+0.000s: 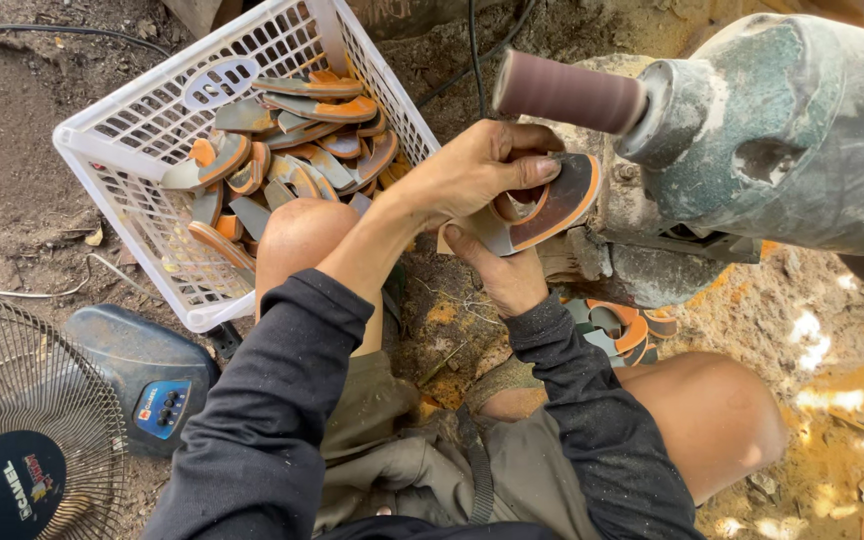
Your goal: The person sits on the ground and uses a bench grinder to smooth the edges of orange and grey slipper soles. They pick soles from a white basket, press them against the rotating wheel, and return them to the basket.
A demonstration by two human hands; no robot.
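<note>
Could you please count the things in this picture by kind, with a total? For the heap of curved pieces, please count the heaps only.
White plastic basket: 1
Curved orange-and-grey piece held in both hands: 1
Heaps of such pieces, one in the basket, one on the ground: 2
Sanding drum: 1
Fan: 1
Total: 6

The fan [22, 430] is cut off by the lower left edge — and the right hand's [507, 275] fingertips hide behind the sole piece [542, 205].

- Basket [132, 120] — white plastic lattice, matt.
- Sole [552, 205] — orange-edged, grey, smooth face.
- Drum [567, 92] — rough brown abrasive.
- Motor [802, 130] — worn green metal, dusty.
- Sleeves [272, 420] — dark cloth.
</note>
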